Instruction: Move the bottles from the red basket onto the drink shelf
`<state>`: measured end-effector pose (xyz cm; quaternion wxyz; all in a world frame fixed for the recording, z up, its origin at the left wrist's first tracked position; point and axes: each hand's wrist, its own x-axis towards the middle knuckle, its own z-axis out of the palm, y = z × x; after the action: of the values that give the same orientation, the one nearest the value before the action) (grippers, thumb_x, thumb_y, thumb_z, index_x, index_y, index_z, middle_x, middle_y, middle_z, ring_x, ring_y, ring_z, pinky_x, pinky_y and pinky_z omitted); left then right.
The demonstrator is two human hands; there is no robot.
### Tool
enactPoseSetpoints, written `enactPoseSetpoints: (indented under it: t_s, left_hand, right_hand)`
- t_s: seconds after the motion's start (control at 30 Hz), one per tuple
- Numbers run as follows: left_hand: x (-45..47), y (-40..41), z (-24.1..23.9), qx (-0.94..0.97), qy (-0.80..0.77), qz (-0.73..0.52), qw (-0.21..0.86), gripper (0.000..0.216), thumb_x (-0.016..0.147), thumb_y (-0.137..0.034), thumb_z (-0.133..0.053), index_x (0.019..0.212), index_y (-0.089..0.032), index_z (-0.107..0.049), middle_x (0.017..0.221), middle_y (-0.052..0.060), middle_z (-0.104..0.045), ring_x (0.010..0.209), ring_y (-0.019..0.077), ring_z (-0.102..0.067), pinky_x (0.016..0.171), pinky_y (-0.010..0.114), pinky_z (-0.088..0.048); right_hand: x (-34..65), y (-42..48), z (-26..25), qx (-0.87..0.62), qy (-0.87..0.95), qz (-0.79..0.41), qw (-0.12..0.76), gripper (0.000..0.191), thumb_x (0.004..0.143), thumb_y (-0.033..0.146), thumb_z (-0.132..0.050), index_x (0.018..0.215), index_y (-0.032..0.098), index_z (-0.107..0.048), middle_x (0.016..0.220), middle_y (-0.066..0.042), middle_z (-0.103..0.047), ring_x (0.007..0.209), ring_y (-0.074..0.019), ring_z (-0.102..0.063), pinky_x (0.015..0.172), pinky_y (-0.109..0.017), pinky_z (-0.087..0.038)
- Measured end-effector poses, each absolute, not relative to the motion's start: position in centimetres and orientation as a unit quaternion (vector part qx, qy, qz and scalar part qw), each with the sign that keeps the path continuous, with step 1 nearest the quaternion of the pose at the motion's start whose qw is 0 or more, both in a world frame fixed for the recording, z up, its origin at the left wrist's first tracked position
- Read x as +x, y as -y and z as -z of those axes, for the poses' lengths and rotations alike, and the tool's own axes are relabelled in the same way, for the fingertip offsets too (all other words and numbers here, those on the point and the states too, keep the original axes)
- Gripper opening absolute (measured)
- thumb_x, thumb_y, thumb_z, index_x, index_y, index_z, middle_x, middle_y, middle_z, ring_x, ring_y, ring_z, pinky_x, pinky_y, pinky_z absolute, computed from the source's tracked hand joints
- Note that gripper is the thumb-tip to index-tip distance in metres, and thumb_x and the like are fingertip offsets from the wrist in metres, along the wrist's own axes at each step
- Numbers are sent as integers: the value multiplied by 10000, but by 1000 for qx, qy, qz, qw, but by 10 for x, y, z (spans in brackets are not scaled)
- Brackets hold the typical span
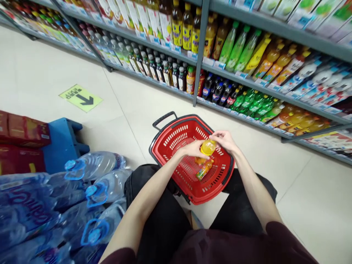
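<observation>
My left hand [194, 149] is wrapped round a small bottle of yellow-orange drink [209, 147], held above a red shopping basket [189, 122]. At the bottle's upper right, the fingers of my right hand [224, 140] are pinched together against it; the exact grip is partly hidden. Below, another orange drink bottle [205, 171] with a green and orange label lies tilted inside the basket. Something orange beside it is partly covered by my left hand. The basket sits between my knees, its black handle [165, 120] sticking out at the far left.
Shelves of drinks run across the far side, with cola bottles [218, 92] and green soda bottles [249, 100] low down. Large water bottles [106, 185] stand at my left, near a blue pallet [62, 141] and red cartons [27, 130]. A floor sign [80, 98] bears an arrow.
</observation>
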<state>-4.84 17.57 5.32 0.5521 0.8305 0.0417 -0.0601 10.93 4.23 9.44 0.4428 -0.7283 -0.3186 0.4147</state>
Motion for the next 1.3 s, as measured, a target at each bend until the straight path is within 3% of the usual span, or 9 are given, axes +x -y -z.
enactPoseSetpoints:
  t_s: [0.17, 0.27, 0.37, 0.47, 0.53, 0.63, 0.9, 1.07, 1.3]
  left_hand:
    - [-46, -176, -70, 806, -105, -31, 582, 701, 630, -479, -887, 1204, -160, -641, 1122, 94, -769, 989, 256, -724, 899, 357, -575]
    - [-45, -177, -86, 797, -164, -111, 571, 650, 661, -490, -846, 1183, -173, -623, 1084, 76, -763, 947, 242, -711, 900, 363, -567]
    - [-45, -180, -101, 763, -224, -205, 571, 554, 708, -498, -778, 1131, -180, -615, 1035, 69, -752, 893, 222, -692, 866, 352, -562]
    - [-46, -184, -106, 735, -275, -255, 564, 480, 771, -552, -677, 1073, -183, -619, 956, 58, -732, 837, 214, -670, 812, 344, -557]
    - [-48, -187, -103, 733, -289, -264, 556, 491, 806, -598, -622, 1065, -180, -628, 937, 60, -724, 851, 226, -672, 823, 358, -555]
    - [-49, -191, -94, 735, -287, -251, 561, 587, 864, -674, -539, 1166, -179, -631, 1002, 83, -730, 931, 258, -691, 876, 396, -566]
    - [-37, -188, -101, 744, -259, -231, 570, 703, 1033, -609, -103, 1470, -209, -481, 1242, 128, -718, 1051, 274, -735, 889, 445, -601]
    - [-33, -192, -124, 822, -301, -190, 444, 500, 1072, -520, -300, 1414, -284, -578, 1291, 56, -738, 1158, 270, -714, 951, 476, -582]
    - [-37, -199, -124, 713, -339, -185, 585, 536, 1067, -536, -394, 1383, -135, -555, 1304, 131, -725, 1218, 279, -684, 973, 447, -587]
  right_hand:
    - [104, -52, -94, -692, 273, -366, 559, 617, 787, 804, -583, 1007, 240, -705, 928, -110, -750, 833, -296, -701, 731, -444, -592]
    - [87, -54, -96, -644, 307, -353, 605, 698, 875, 831, -443, 1218, 269, -672, 1267, -126, -716, 1222, -340, -652, 1046, -515, -536]
    - [57, -52, -96, -587, 373, -375, 613, 647, 891, 726, -590, 1395, 322, -562, 1427, -77, -638, 1409, -299, -536, 1216, -488, -405]
    - [28, -53, -88, -595, 409, -368, 587, 991, 698, 563, -867, 1527, 310, -387, 1531, -100, -537, 1479, -322, -456, 1243, -526, -360]
    - [16, -56, -79, -655, 383, -332, 561, 1109, 608, 420, -929, 1537, 329, -331, 1551, -112, -505, 1462, -345, -468, 1234, -566, -357]
    - [6, -62, -66, -710, 310, -285, 565, 980, 624, 312, -891, 1450, 364, -368, 1465, -110, -567, 1328, -354, -587, 1147, -589, -452]
    - [6, -65, -60, -656, 229, -250, 675, 678, 622, 374, -873, 1189, 367, -500, 1243, -31, -695, 1174, -333, -688, 1061, -586, -549]
    - [12, -57, -63, -609, 259, -413, 625, 564, 622, 586, -708, 1159, 597, -536, 1151, 176, -737, 1071, -355, -739, 801, -630, -639]
    - [6, -43, -82, -504, 159, -577, 623, 677, 648, 449, -624, 1291, 239, -607, 1228, -125, -740, 947, -341, -755, 468, -337, -587]
